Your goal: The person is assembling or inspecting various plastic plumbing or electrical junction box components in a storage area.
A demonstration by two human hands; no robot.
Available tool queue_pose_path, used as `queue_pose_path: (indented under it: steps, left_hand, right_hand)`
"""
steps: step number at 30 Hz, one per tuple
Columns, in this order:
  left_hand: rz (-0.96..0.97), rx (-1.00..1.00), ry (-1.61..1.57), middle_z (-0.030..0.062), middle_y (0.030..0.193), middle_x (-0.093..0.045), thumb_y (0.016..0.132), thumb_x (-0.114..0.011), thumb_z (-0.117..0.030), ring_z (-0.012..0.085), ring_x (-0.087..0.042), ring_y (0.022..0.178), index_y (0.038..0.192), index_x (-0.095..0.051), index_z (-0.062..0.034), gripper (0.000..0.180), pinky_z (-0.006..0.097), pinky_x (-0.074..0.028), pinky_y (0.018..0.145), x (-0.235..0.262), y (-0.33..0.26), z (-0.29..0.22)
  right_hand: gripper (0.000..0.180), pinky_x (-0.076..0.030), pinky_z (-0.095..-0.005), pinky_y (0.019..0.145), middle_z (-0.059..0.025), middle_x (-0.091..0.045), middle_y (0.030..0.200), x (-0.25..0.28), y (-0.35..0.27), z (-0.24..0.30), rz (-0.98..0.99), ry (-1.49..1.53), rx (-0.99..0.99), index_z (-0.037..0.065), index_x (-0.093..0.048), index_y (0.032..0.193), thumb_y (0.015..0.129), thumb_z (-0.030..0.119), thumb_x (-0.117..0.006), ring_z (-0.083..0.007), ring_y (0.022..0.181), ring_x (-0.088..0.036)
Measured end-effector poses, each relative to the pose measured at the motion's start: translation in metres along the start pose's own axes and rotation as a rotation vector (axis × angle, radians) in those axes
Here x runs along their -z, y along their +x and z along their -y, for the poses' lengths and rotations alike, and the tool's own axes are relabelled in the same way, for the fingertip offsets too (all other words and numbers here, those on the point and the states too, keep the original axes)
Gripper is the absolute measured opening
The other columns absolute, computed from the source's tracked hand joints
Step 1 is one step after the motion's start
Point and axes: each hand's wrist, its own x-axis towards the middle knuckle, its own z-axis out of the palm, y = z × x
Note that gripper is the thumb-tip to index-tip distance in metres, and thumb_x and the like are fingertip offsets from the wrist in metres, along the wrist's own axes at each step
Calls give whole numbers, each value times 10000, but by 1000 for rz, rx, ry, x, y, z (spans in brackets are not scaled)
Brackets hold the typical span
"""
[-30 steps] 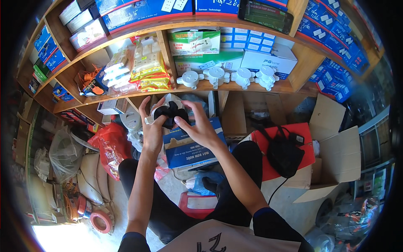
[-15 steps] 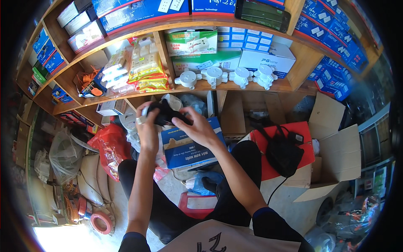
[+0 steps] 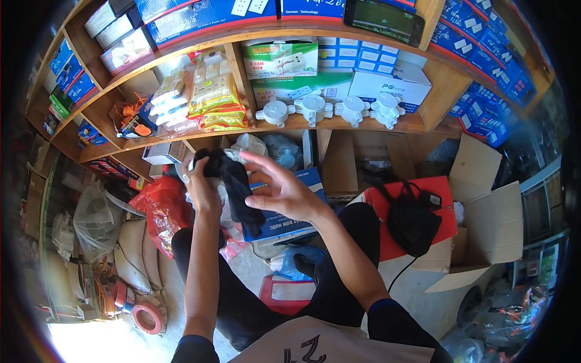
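Observation:
My left hand [image 3: 204, 189] is closed on a black cloth [image 3: 235, 181], which hangs down in a long strip over the blue box [image 3: 281, 225] in front of me. Something small and pale shows at the left fingers, too unclear to name. Just beside the cloth, on its right, is my right hand [image 3: 284, 192] with its fingers apart and nothing in them. Whether its fingertips touch the cloth I cannot tell. Behind the hands sits a white, rounded plastic piece [image 3: 250, 145] in the lower shelf.
Round white junction boxes [image 3: 313, 107] line the shelf ahead, near packs of sockets [image 3: 212, 91]. On the right, a black bag [image 3: 413, 221] lies on a red box [image 3: 445, 209] beside an open carton [image 3: 493, 224]. At left are a red plastic bag [image 3: 160, 209] and orange-red coils [image 3: 147, 318].
My right hand has let go of the black cloth and opened. The cloth, bunched between both hands before, now hangs from my left hand. My left hand has shifted slightly left and lower.

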Motion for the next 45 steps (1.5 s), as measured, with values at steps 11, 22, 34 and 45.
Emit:
queue_pose_path:
  steps: [11,22,34,45]
  left_hand:
    - [409,405,-15,46,1126,-673,1005,-490,-622,198,-660,1039,1249,-613,-133,560,337,-511,934,-43,-54,-5]
    - [370,-55,537,62,847,-597,1050,-565,-338,141,-531,803,1038,-576,-3,336,324,-459,756,-33,-63,18]
    - [487,382,262,23,771,-593,973,-483,-334,111,-570,539,1132,-601,-86,317,256,-421,398,-21,-28,-32]
    - [725,243,557,-4,883,-549,1027,-524,-510,122,-503,858,1036,-595,-80,436,295,-404,822,-15,-46,-17]
  right_hand:
    - [449,-485,-460,948,-214,-554,1221,1,8,-27,-407,-1218,454,-26,-564,1310,964,224,-702,-395,1125,-579]
    - [217,-500,-497,803,-248,-648,984,8,13,-55,-398,-759,232,-7,-570,1196,1016,112,-591,-498,960,-622]
    - [619,-496,-483,950,-213,-542,1266,9,13,-20,-236,-1113,534,23,-471,1409,932,303,-749,-416,1103,-595]
    - [177,-513,-492,696,-193,-644,832,-28,2,-68,-584,-1007,365,-3,-612,977,917,143,-692,-402,817,-652]
